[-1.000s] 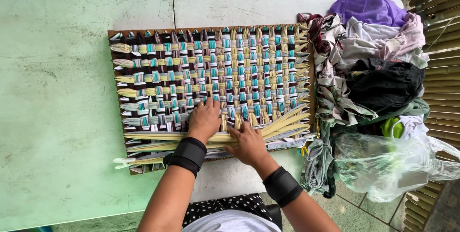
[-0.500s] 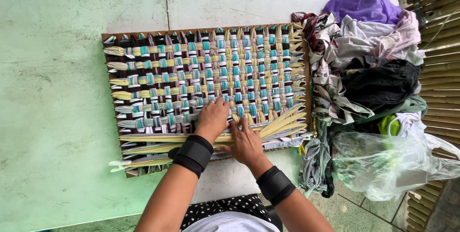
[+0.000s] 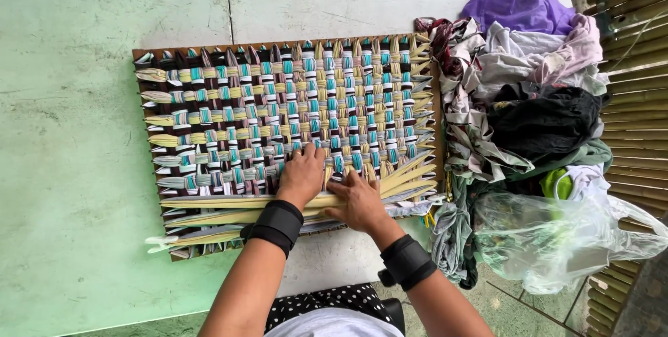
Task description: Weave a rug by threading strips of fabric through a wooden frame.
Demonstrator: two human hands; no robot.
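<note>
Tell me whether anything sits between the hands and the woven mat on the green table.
Nothing visible does. The left hand and right hand both rest directly on the woven mat, fingers among its near-edge strips. The pile of cloth lies off to the right side.

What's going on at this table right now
A person is weaving cloth strips on a wooden frame loom lying flat on a pale green table. Both hands press on the near edge of the woven mat: the left hand and the right hand work at the yellow strips. A pile of fabric scraps lies to the right.
</note>
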